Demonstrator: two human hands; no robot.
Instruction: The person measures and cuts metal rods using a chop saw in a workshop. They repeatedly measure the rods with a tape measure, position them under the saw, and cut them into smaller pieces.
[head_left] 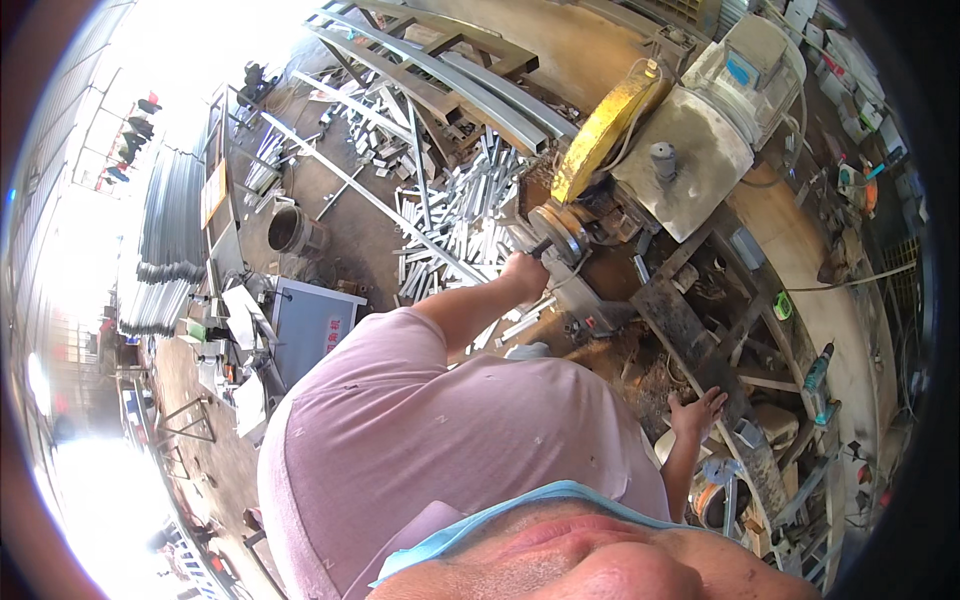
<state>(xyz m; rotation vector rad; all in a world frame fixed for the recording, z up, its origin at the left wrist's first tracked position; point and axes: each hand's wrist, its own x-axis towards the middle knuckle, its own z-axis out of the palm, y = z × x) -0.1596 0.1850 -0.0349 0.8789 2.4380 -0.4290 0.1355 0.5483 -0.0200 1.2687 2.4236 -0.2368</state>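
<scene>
My left hand [525,275] reaches forward and is closed round a short dark handle [541,247] beside the clamp end of a cut-off saw. Above the handle curves the saw's yellow blade guard [607,132], joined to a dusty metal plate [684,155] and a large pale motor [745,80]. The blade itself is hidden by the guard. Lower on the right, my right hand [695,413] is spread and empty near the edge of a dark steel bench [690,335]. Whether it touches the bench I cannot tell.
Cut metal tube pieces [470,215] are heaped on the floor beyond my left arm, with long bars [370,200] across them. A bucket [297,232] and a blue-grey panel [310,325] stand to the left. A green power drill [819,370] is at the far right.
</scene>
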